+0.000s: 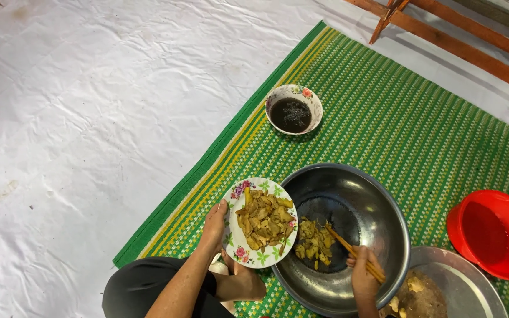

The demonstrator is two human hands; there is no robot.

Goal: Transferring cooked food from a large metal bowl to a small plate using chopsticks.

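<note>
Plate (238,240), floral rim, tilted over the steel bowl (384,206) in my left hand (214,224), fingers clamped on its edge: most of the yellow-brown food pieces (265,219) remain on it. A smaller heap (312,242) already lies in the bowl, where my right hand (362,277), closed around chopsticks (351,252), rakes.

- Round white plate (235,238) with pink-and-green floral rim, carrying yellow-brown food pieces (265,219).
- Woven mat (396,123), green with yellow stripes.
- Silver steel basin (378,203).
- Red plastic bowl (493,232).
- Floral small bowl (278,94), dark liquid inside.
- White floor sheet (101,100).
</note>
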